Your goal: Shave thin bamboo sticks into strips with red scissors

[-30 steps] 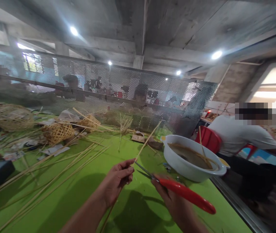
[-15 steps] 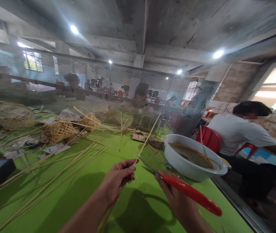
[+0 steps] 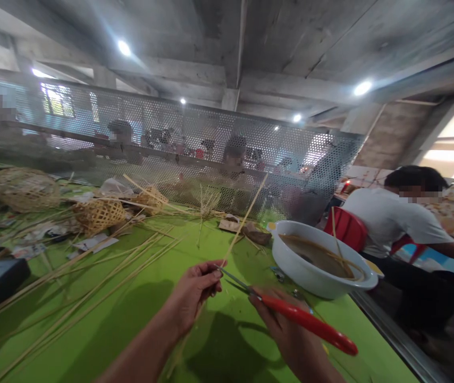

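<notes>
Between thumb and fingers, my left hand (image 3: pixel 193 292) pinches a thin bamboo strip (image 3: pixel 246 218). The strip slants up and right toward the mesh screen, and its lower part runs back beneath my wrist. Red-handled scissors (image 3: pixel 309 320) are in my right hand (image 3: pixel 286 330), whose fingers are partly hidden by the handle. The blade tips meet the strip right beside my left fingertips. The blades look nearly closed; whether the strip is cut through, I cannot tell.
A white basin (image 3: pixel 310 266) of brownish water with soaking strips stands at right. Long bamboo strips (image 3: pixel 119 276) lie across the green table (image 3: pixel 131 340). Woven baskets (image 3: pixel 99 214) and scraps sit back left, before a perforated metal screen (image 3: pixel 187 143). A person (image 3: pixel 394 213) sits beyond the basin.
The scissors have moved left onto the strip at my left fingertips, and their blades have come together. My left hand has stayed almost in place.
</notes>
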The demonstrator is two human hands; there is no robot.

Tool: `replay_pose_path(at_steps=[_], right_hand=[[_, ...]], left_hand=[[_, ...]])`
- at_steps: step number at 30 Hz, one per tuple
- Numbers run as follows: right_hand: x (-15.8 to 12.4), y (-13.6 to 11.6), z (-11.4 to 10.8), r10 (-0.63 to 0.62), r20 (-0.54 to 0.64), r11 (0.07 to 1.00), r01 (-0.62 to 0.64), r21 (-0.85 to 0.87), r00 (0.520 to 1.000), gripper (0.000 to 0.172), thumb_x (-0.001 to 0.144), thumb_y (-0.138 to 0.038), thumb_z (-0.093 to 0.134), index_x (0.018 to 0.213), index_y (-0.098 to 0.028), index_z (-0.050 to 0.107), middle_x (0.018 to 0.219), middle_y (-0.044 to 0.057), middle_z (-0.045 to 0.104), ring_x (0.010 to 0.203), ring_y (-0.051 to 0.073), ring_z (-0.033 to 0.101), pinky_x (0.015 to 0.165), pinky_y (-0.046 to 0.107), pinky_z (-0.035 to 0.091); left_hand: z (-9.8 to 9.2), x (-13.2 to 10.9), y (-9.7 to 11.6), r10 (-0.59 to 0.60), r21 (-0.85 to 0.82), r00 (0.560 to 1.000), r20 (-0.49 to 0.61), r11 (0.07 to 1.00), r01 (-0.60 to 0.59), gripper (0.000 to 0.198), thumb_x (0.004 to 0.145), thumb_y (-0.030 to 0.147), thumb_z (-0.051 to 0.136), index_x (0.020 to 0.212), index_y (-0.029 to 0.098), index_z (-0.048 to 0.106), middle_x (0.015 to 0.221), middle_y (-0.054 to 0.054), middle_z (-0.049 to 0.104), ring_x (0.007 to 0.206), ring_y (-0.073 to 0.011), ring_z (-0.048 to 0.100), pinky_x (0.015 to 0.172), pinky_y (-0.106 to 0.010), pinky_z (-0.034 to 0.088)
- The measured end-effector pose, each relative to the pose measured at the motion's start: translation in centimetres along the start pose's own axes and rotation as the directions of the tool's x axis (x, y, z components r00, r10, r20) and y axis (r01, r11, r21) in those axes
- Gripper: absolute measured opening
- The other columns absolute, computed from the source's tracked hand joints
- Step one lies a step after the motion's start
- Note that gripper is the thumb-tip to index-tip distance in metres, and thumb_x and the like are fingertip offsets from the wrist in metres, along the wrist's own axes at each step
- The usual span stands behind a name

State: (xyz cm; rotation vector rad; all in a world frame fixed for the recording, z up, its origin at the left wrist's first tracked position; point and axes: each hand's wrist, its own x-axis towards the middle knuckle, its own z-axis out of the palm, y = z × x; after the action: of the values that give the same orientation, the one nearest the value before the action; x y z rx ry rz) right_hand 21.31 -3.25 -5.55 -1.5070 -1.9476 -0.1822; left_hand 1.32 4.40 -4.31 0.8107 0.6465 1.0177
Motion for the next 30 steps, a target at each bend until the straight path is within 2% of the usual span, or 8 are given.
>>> replay_pose_path(at_steps=[3, 6, 9, 14, 19, 23, 27, 30], right_hand=[[0.0, 0.6, 0.0, 0.035, -0.090, 0.998, -0.040, -0.054, 0.995, 0.034, 0.093, -0.046, 0.043, 0.102, -0.024, 0.067, 0.097, 0.006, 0.071, 0.087, 0.023, 0.067, 0.075, 0.033, 0.053], [0.1, 0.6, 0.0, 0.018, -0.053, 0.999, -0.020, -0.036, 0.998, 0.032, 0.094, -0.044, 0.041, 0.098, -0.024, 0.067, 0.090, 0.005, 0.071, 0.083, 0.022, 0.067, 0.072, 0.030, 0.053], [0.1, 0.3, -0.1, -0.001, 0.010, 1.000, 0.001, -0.006, 1.000, 0.031, 0.095, -0.042, 0.041, 0.095, -0.024, 0.067, 0.087, 0.004, 0.071, 0.078, 0.021, 0.067, 0.069, 0.030, 0.053], [0.1, 0.4, -0.1, 0.017, -0.073, 1.000, -0.018, -0.024, 0.997, 0.031, 0.094, -0.043, 0.041, 0.095, -0.024, 0.066, 0.090, 0.005, 0.071, 0.080, 0.022, 0.066, 0.068, 0.031, 0.053], [0.1, 0.3, -0.2, 0.005, 0.009, 1.000, -0.005, 0.025, 1.000, 0.030, 0.095, -0.042, 0.041, 0.097, -0.024, 0.065, 0.089, 0.004, 0.070, 0.077, 0.021, 0.066, 0.069, 0.031, 0.052], [0.2, 0.1, -0.2, 0.032, -0.046, 0.999, -0.032, -0.010, 0.998, 0.031, 0.095, -0.043, 0.041, 0.096, -0.024, 0.065, 0.088, 0.005, 0.069, 0.076, 0.022, 0.065, 0.067, 0.032, 0.051], [0.3, -0.3, -0.3, -0.036, 0.037, 0.999, 0.035, 0.032, 0.999, 0.029, 0.095, -0.040, 0.040, 0.096, -0.025, 0.065, 0.083, 0.003, 0.069, 0.075, 0.021, 0.066, 0.069, 0.031, 0.052], [0.3, -0.2, -0.4, -0.002, -0.017, 1.000, 0.002, -0.006, 1.000, 0.030, 0.095, -0.042, 0.041, 0.097, -0.025, 0.065, 0.086, 0.004, 0.070, 0.080, 0.022, 0.066, 0.070, 0.031, 0.052]], left_hand=[[-0.3, 0.3, -0.3, -0.022, -0.025, 0.997, 0.069, 0.999, 0.024, 0.033, 0.067, 0.014, 0.075, 0.100, 0.011, 0.071, 0.068, 0.001, 0.058, 0.051, -0.0022, 0.051, 0.050, -0.011, 0.039], [-0.5, 0.5, -0.5, -0.015, -0.048, 0.995, 0.097, 0.999, 0.020, 0.034, 0.066, 0.014, 0.075, 0.100, 0.010, 0.071, 0.064, 0.002, 0.056, 0.050, -0.0020, 0.050, 0.048, -0.011, 0.037], [-0.5, 0.5, -0.4, -0.004, -0.054, 0.997, 0.080, 0.998, 0.009, 0.032, 0.065, 0.013, 0.075, 0.097, 0.009, 0.072, 0.059, 0.003, 0.053, 0.048, -0.0020, 0.047, 0.046, -0.011, 0.036], [-0.3, 0.2, -0.3, -0.021, -0.030, 0.998, 0.066, 0.999, 0.023, 0.033, 0.066, 0.013, 0.075, 0.099, 0.011, 0.071, 0.066, 0.001, 0.058, 0.051, -0.0022, 0.051, 0.051, -0.011, 0.039], [-0.2, 0.0, -0.2, -0.022, 0.004, 1.000, 0.011, 1.000, 0.022, 0.030, 0.067, 0.011, 0.074, 0.097, 0.012, 0.072, 0.064, 0.002, 0.057, 0.050, -0.0022, 0.051, 0.050, -0.011, 0.039], [-0.1, -0.2, 0.0, -0.038, 0.001, 0.999, 0.017, 0.999, 0.038, 0.031, 0.068, 0.011, 0.072, 0.099, 0.012, 0.071, 0.065, 0.002, 0.058, 0.051, -0.0020, 0.052, 0.051, -0.011, 0.040], [-0.1, -0.2, 0.0, -0.031, -0.039, 0.999, 0.015, 0.999, 0.032, 0.029, 0.067, 0.008, 0.072, 0.096, 0.011, 0.072, 0.063, 0.002, 0.057, 0.049, -0.0018, 0.050, 0.047, -0.011, 0.038], [-0.1, -0.1, -0.1, -0.040, -0.044, 0.998, 0.038, 0.998, 0.042, 0.030, 0.068, 0.008, 0.072, 0.098, 0.011, 0.072, 0.064, 0.002, 0.059, 0.049, -0.0021, 0.051, 0.048, -0.011, 0.039]])
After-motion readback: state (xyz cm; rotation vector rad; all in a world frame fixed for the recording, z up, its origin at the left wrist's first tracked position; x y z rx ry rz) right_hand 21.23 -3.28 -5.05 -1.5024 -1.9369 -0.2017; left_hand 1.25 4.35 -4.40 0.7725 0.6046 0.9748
